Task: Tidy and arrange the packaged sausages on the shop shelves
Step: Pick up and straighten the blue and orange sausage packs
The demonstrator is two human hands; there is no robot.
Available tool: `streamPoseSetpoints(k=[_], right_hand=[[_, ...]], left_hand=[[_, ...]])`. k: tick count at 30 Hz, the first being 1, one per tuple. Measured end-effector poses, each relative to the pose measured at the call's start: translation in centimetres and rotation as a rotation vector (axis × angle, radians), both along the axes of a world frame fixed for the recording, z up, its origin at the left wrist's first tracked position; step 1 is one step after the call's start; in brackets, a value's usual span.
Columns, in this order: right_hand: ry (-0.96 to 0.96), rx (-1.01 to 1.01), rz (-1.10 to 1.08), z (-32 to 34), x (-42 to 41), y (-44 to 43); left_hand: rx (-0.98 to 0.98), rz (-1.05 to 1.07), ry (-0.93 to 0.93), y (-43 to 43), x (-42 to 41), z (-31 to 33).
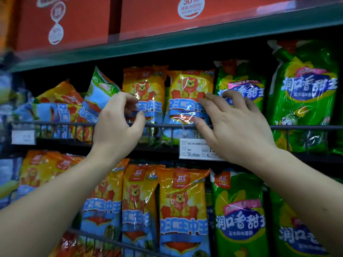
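Middle shelf, both arms raised to it.

We note the left hand with its fingers curled into a claw, the thumb set apart below them and a narrow gap between. Fingertips and thumb lie at the near edge of the left lion pack, an orange-and-blue sausage bag standing upright just past the fingertips. We cannot tell whether the wrap is pinched or only touched.

The right hand is wide, its fingers spread and nearly straight, holding nothing. Its thumb and forefinger lie on the front of the right lion pack, which stands upright on the thumb side. The outer fingers reach over the front of a green pack behind them. The two lion packs stand side by side between the hands, their edges close or touching; we cannot tell which.

Outward of the left hand, a tilted pack leans toward the fingers. Farther out, fallen packs lie in a heap. Outward of the right hand stands a big green bag, upright.

A wire rail runs in front of the packs at thumb level and passes behind both hands. A price tag hangs just under the right thumb, partly covered by the palm.

Below the wrists we see a lower row of packs, upright. Above the fingertips, red boxes sit on the top shelf.
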State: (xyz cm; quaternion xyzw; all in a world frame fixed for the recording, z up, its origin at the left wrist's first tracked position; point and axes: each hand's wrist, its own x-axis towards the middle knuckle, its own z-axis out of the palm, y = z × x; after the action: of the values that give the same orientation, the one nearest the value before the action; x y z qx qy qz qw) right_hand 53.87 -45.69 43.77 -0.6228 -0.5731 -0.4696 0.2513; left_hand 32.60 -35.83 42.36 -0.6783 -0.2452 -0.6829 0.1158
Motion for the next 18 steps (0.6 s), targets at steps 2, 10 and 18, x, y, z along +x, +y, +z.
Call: streamPoseSetpoints(k=[2, 10, 18], right_hand=[[0.013, 0.002, -0.009, 0.0, -0.3, -0.1], [0.204, 0.072, -0.058, 0.2, -3.8, 1.1], [0.147, 0.31, -0.055, 0.9, -9.5, 4.7]], left_hand=[[0.072, 0.052, -0.018, 0.5, -1.5, 0.0], [0.011, 0.155, -0.054, 5.0, -7.7, 1.2], [-0.167, -0.016, 0.168, 8.5, -12.1, 3.0]])
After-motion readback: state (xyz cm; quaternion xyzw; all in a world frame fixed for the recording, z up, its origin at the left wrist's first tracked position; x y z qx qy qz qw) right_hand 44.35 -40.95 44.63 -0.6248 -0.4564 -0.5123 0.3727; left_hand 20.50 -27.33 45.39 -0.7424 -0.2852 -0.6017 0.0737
